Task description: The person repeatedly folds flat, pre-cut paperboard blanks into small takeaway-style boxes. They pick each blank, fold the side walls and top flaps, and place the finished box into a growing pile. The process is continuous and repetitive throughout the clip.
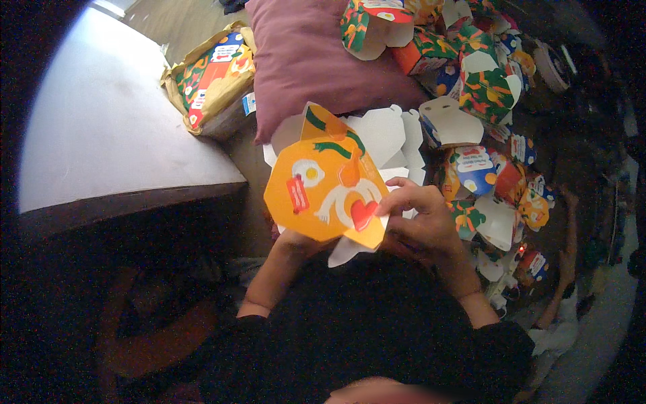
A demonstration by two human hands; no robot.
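A partly folded orange carton (282, 195), printed with a fried egg, a red heart and green shapes, is held up in front of me. My right hand (424, 219) pinches its right edge beside the heart, thumb and fingers close together at a flap. My left hand (301, 241) is under the carton's lower left side and supports it; the carton hides its fingers. A white flap (346, 250) sticks out below the carton. Behind it lie white unfolded carton blanks (380, 137), showing their plain inner side.
A mauve cushion (323, 60) lies beyond the blanks. To its left stands a brown paper package (222, 121) of printed flat cartons, beside a white tabletop (121, 114). Several folded cartons (484, 87) are piled at right. Another person's arm (568, 249) shows at far right.
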